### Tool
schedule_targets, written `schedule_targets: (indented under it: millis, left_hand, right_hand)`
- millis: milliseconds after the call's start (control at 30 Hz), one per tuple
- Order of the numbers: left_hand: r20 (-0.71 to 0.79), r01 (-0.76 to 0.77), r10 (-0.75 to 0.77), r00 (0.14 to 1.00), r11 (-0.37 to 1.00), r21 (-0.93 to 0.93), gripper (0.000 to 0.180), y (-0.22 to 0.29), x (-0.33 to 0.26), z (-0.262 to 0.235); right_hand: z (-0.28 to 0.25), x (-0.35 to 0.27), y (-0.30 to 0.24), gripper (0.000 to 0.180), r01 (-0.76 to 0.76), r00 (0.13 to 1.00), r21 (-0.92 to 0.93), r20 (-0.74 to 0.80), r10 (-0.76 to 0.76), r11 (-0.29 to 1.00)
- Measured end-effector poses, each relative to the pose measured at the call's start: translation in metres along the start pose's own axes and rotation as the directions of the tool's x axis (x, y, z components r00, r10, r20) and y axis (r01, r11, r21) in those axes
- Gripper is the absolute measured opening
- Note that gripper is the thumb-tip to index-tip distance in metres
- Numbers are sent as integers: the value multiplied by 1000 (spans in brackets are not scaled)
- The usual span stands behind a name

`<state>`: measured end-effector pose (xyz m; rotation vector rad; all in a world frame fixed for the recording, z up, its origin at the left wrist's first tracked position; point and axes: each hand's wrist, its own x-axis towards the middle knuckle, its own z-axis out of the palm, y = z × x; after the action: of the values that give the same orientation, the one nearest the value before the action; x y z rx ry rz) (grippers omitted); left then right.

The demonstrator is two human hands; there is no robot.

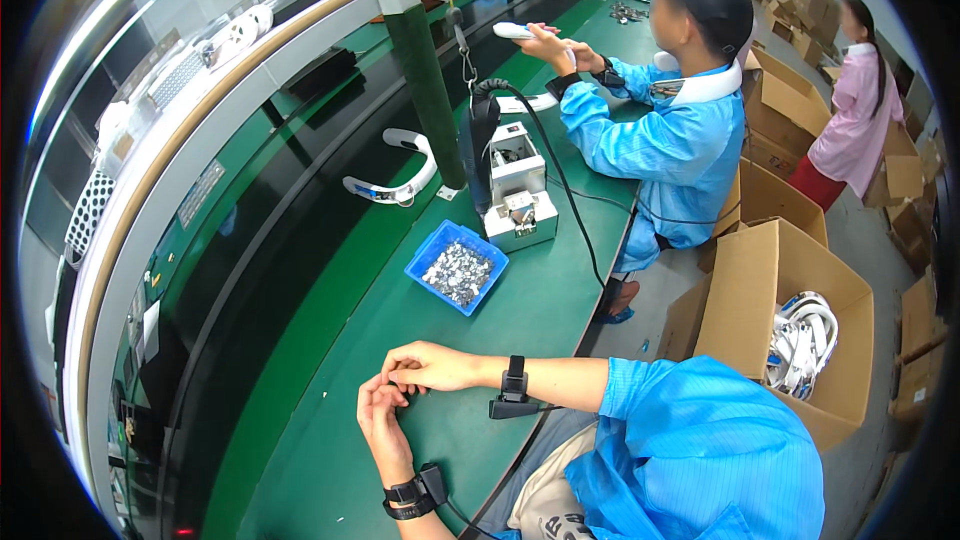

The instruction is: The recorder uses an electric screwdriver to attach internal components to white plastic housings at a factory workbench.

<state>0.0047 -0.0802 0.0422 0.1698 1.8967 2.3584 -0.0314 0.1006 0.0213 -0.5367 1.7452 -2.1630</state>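
1. Just above the green table [530, 290], at the meeting of right hand [437, 365] and left hand [381, 422]: with fingers of both loosely curled inward, tips close together or touching; cannot tell of anything pinched between.
2. Behind the fingers, on each wrist: with black straps, each bearing a dark device [512, 380].
3. Beyond the fingers, slightly to the right, apart from both hands and nearest to them: on the table, a blue bin [435, 290] of small metallic parts [460, 268].
4. Farther past the fingers, behind the bin: a silvery metal fixture [522, 225], with a dark tool [480, 150] beside it.
5. Well beyond the fingers, left of the fixture: a white curved piece [428, 165].
6. Farthest from the fingers: a co-worker [655, 140] in blue, holding a white piece [513, 31].
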Motion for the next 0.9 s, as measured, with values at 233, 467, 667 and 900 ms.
schedule_targets:
  millis: [233,467,667,900]
  left_hand:
    - [53,-3,5,999,999,-34,29,-5,8,9]
    - [25,-45,43,999,997,70,35,8,-6,8]
    - [60,-16,14,998,999,39,33,14,-5,12]
    - [54,-41,39,998,998,44,32,14,-9,10]
  right_hand:
    - [-11,-4,1,19,-18,1000,-14,-7,18,1000]
    - [1,6,10,21,30,999,-29,15,-30,999]
    - [-3,2,6,22,45,999,-63,-20,-46,997]
    - [-2,4,9,20,92,995,-32,-36,-93,995]
